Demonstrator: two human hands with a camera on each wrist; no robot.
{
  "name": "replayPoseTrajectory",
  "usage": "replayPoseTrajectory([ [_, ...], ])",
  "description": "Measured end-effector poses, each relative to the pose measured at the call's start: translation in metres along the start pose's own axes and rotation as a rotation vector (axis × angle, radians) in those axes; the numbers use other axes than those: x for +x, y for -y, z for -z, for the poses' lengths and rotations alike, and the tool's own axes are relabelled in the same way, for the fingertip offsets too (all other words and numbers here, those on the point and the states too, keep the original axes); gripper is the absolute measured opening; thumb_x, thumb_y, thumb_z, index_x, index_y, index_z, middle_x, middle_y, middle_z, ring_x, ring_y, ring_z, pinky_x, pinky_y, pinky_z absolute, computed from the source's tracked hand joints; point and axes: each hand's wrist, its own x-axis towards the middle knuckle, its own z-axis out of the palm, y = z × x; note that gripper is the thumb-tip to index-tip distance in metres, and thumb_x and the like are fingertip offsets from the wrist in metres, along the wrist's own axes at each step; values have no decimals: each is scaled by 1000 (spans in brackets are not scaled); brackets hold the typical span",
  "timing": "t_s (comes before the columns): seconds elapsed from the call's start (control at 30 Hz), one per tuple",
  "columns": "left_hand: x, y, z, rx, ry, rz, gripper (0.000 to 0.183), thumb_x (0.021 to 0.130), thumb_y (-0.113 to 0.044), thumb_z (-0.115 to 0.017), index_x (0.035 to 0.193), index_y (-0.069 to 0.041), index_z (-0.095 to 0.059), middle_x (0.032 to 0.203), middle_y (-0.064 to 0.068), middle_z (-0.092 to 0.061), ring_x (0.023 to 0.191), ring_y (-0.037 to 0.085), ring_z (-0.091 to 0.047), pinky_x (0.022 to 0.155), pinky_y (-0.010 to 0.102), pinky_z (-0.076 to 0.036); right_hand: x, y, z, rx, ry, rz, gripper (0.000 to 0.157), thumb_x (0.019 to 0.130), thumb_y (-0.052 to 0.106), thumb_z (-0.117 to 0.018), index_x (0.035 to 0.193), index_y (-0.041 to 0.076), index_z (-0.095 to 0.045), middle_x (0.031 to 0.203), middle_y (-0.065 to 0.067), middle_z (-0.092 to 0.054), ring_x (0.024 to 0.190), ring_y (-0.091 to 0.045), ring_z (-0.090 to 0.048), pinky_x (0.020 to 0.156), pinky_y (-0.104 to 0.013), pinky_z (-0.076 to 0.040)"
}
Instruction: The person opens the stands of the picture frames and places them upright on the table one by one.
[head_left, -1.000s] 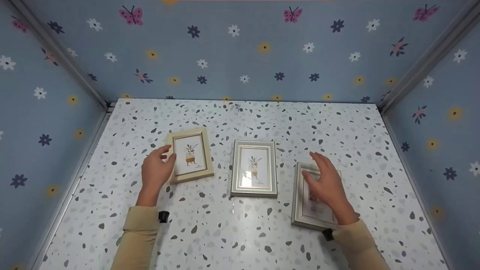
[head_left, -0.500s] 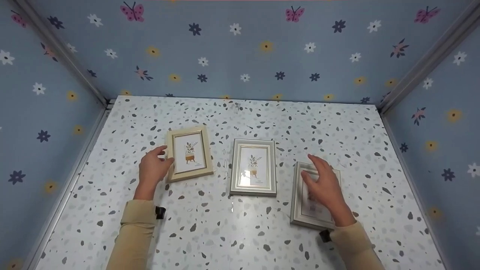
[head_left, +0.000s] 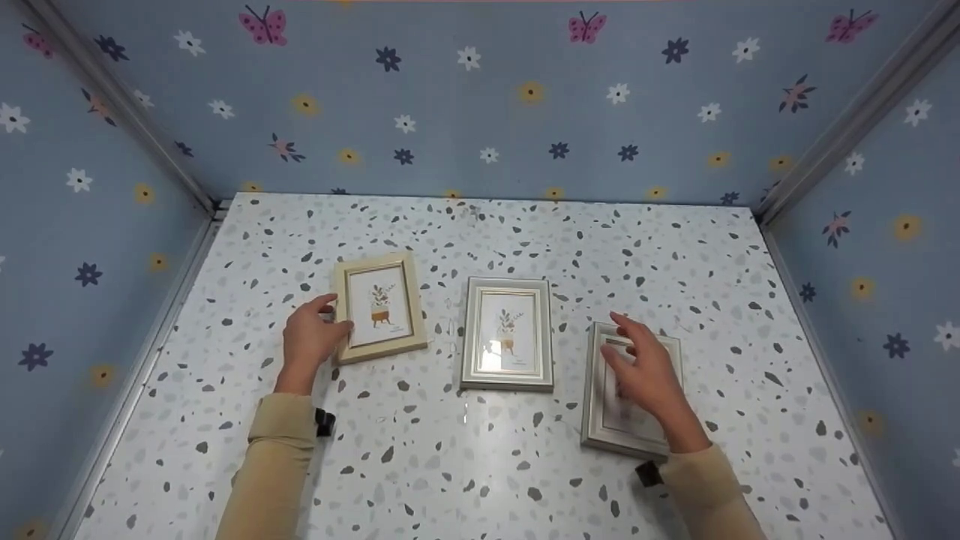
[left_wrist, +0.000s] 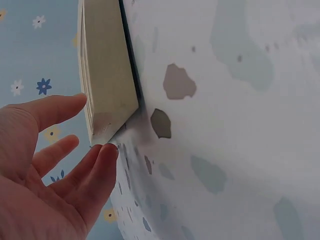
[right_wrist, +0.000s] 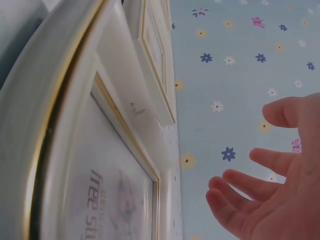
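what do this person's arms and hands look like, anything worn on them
The left sleeve and right sleeve are plain tan, long, ending in cuffs at the wrists. A small black block juts from the left cuff, another from the right. The left hand and right hand are ungloved.

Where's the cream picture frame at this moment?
In the head view, the cream frame lies on the left of the speckled tabletop, beside the left hand and left of the middle silver frame.
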Motion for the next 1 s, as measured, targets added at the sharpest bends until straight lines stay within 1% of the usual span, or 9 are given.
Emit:
replayPoseTrajectory([
  [0.1, 2, 1, -4, -17, 0, 15, 64, 89, -17, -70, 147, -5, -47, 133, 20, -56, 115, 33, -57, 93, 46, -48, -1, -1, -1, 45, -7, -10, 52, 98, 17, -65, 146, 5, -48, 143, -21, -50, 127, -40, -50, 100, -57, -44],
  [0.2, 6, 2, -8, -38, -8, 31, 64, 89, -17, -71, 147, -6, -47, 132, 20, -57, 114, 33, -57, 95, 46, -47, -1, 0, -2, 68, -12, -16, 52, 99, 17, -64, 146, 4, -48, 143, -21, -50, 127, -40, -50, 100, -57, -44],
  [0.33, 9, 2, -12, -61, -35, 46, 64, 88, -16, -73, 147, -7, -49, 131, 20, -58, 114, 33, -57, 97, 46, -46, -2, -1, -4, 91, -11, -28, 52, 98, 16, -64, 146, 3, -48, 144, -20, -49, 128, -38, -51, 101, -55, -44],
  [0.6, 9, -1, -16, -93, -64, 117, 67, 87, -14, -72, 150, -11, -46, 134, 17, -57, 119, 31, -54, 103, 46, -42, -4, -2, -8, 111, -2, -69, 51, 99, 16, -63, 147, 5, -47, 146, -19, -48, 128, -38, -51, 102, -53, -44],
  [0.8, 9, -2, -17, -100, -78, 98, 73, 86, -11, -69, 153, -14, -40, 133, 16, -59, 121, 31, -56, 103, 46, -41, -4, -2, -6, 109, -1, -54, 50, 100, 18, -63, 146, 6, -48, 144, -20, -49, 127, -38, -52, 101, -55, -44],
  [0.9, 8, -3, -17, -106, -85, 99, 73, 86, -10, -68, 153, -15, -40, 133, 16, -59, 120, 31, -55, 103, 46, -41, -3, -2, -4, 115, -9, -45, 50, 99, 17, -63, 146, 5, -48, 144, -20, -50, 126, -38, -52, 101, -55, -44],
  [1.0, 7, -4, -17, -107, -108, 98, 72, 86, -9, -67, 153, -15, -41, 133, 15, -59, 119, 31, -55, 102, 47, -42, -3, -2, -3, 126, -10, -40, 52, 99, 19, -63, 146, 5, -47, 144, -21, -50, 126, -38, -52, 101, -55, -44],
])
